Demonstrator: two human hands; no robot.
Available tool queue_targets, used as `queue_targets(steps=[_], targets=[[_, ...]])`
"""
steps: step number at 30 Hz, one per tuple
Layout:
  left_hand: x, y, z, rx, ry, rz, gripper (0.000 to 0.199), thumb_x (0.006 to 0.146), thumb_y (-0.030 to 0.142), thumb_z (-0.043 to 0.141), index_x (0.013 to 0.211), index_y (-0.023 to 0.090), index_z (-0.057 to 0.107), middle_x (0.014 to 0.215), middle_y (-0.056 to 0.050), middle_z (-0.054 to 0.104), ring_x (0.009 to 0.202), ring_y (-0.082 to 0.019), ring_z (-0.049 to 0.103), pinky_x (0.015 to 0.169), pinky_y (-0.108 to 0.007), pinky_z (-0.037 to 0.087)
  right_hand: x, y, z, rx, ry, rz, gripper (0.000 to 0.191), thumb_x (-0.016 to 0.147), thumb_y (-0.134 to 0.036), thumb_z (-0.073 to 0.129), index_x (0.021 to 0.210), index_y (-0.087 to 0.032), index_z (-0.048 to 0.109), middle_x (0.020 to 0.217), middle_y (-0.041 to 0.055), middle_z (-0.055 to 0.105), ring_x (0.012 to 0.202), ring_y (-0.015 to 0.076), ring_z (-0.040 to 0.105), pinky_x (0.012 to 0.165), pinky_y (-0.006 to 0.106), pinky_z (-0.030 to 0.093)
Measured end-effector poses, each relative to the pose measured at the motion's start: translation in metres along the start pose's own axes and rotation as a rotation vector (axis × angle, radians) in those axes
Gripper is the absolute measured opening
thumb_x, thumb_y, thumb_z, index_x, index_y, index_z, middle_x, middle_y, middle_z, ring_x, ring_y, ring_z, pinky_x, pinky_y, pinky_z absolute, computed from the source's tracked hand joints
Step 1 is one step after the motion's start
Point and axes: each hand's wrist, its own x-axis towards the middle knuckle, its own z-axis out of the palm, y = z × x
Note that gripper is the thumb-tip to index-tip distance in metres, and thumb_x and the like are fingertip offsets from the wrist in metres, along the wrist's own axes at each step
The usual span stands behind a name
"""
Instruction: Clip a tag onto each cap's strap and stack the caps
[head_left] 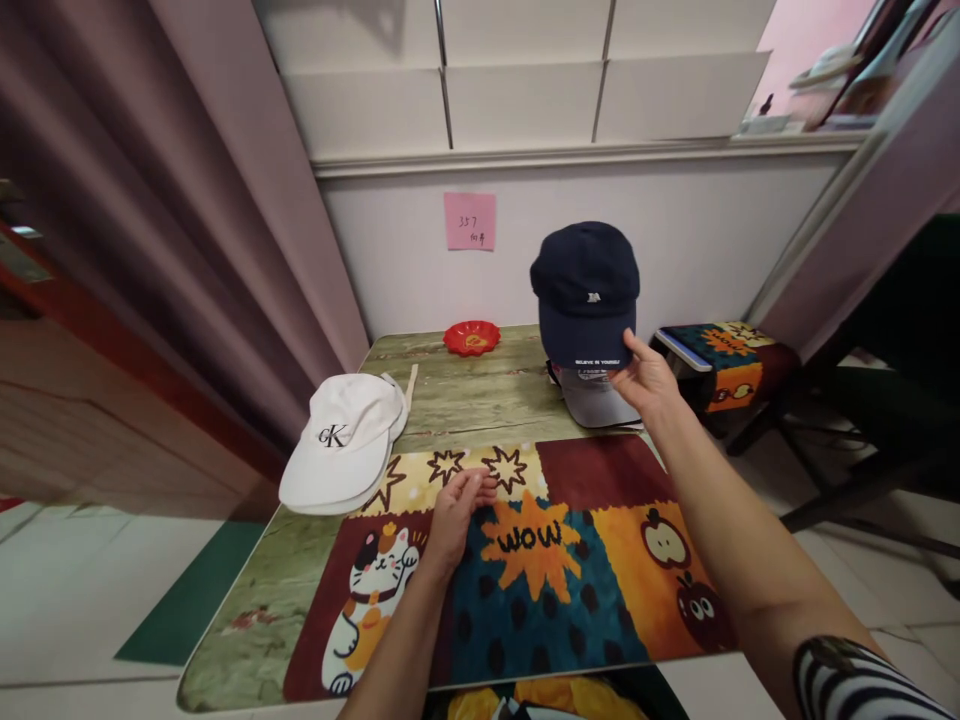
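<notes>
A dark navy cap (586,285) with a small white logo is lifted at the right, its brim pointing down. My right hand (643,380) grips the brim's right corner, thumb on top. Below and partly behind it, a grey cap (600,400) lies on the table. My left hand (466,500) is over the patterned mat (600,470), fingers curled loosely and slightly apart, holding nothing. White caps (341,440), the top one marked CK, lie overlapped on the table's left side.
A red scalloped dish (472,338) sits at the back of the wood-patterned table (247,610). A pink note (470,222) is stuck to the wall. On the right are a stool with patterned cloth (739,360) and dark chair legs. A curtain (247,200) hangs at the left.
</notes>
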Motion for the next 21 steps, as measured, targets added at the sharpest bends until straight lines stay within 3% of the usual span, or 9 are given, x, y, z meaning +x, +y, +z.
queue_targets(steps=[3, 6, 10, 17, 21], targets=[[0.001, 0.0, -0.001, 0.045, -0.002, 0.012, 0.041, 0.079, 0.049, 0.077, 0.1, 0.014, 0.072, 0.089, -0.008, 0.074, 0.078, -0.017, 0.069, 0.077, -0.03, 0.056, 0.014, 0.012, -0.044, -0.133, 0.38, 0.116, 0.006, 0.088, -0.014, 0.068, 0.094, -0.018, 0.069, 0.086, 0.0004, 0.078, 0.08, 0.0122, 0.073, 0.076, 0.023, 0.063], [0.001, -0.002, -0.002, 0.087, -0.007, 0.021, 0.039, 0.08, 0.048, 0.075, 0.101, 0.015, 0.071, 0.089, -0.007, 0.075, 0.078, -0.017, 0.068, 0.079, -0.031, 0.057, 0.013, 0.028, -0.084, -0.198, 0.534, 0.153, 0.011, 0.088, -0.005, 0.063, 0.085, -0.016, 0.065, 0.07, -0.0008, 0.072, 0.062, 0.0101, 0.068, 0.061, 0.019, 0.06], [0.001, -0.002, -0.001, 0.137, -0.014, 0.026, 0.038, 0.08, 0.048, 0.075, 0.1, 0.016, 0.071, 0.089, -0.007, 0.075, 0.077, -0.017, 0.068, 0.079, -0.031, 0.057, 0.017, 0.034, -0.108, -0.239, 0.579, 0.125, 0.01, 0.085, -0.006, 0.069, 0.085, -0.015, 0.065, 0.068, -0.0013, 0.07, 0.057, 0.0098, 0.065, 0.053, 0.017, 0.057], [0.0, -0.004, 0.0, 0.227, -0.034, 0.049, 0.034, 0.082, 0.046, 0.072, 0.101, 0.017, 0.071, 0.091, -0.007, 0.075, 0.078, -0.017, 0.068, 0.079, -0.031, 0.056, 0.033, 0.029, -0.108, -0.276, 0.478, 0.003, 0.018, 0.081, -0.015, 0.073, 0.096, -0.021, 0.065, 0.083, -0.0019, 0.075, 0.074, 0.0122, 0.071, 0.07, 0.024, 0.062], [0.001, -0.005, 0.0, 0.26, -0.033, 0.058, 0.032, 0.083, 0.045, 0.072, 0.1, 0.017, 0.071, 0.091, -0.007, 0.075, 0.076, -0.017, 0.068, 0.078, -0.032, 0.056, 0.024, 0.036, -0.122, -0.437, 0.518, -0.064, 0.026, 0.069, -0.025, 0.083, 0.088, -0.017, 0.066, 0.08, 0.0025, 0.073, 0.078, 0.0185, 0.07, 0.072, 0.031, 0.061]])
